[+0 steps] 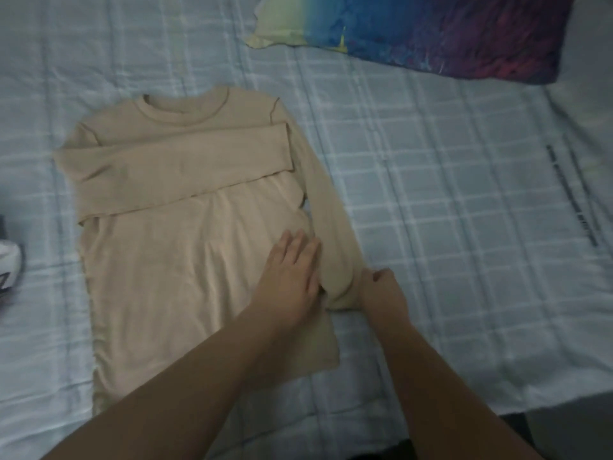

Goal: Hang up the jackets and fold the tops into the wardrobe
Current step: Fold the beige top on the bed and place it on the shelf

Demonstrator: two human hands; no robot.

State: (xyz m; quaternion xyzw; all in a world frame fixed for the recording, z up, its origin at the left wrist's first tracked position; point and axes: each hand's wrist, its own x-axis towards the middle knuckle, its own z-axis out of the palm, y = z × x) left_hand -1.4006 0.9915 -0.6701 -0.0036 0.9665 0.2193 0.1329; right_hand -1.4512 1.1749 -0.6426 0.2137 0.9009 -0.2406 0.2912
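Note:
A beige long-sleeved top (166, 260) lies flat on the bed, neck toward the far side. One sleeve is folded across the chest. The other sleeve (326, 207) runs down the top's right edge. My left hand (292, 273) presses flat on the body of the top, fingers straight, beside that sleeve. My right hand (381, 290) grips the lower end of the sleeve with curled fingers.
The bed is covered by a pale blue checked sheet (431, 161). A multicoloured pillow (431, 31) lies at the far right. A white and dark item (10, 263) shows at the left edge. The bed's edge runs along the lower right.

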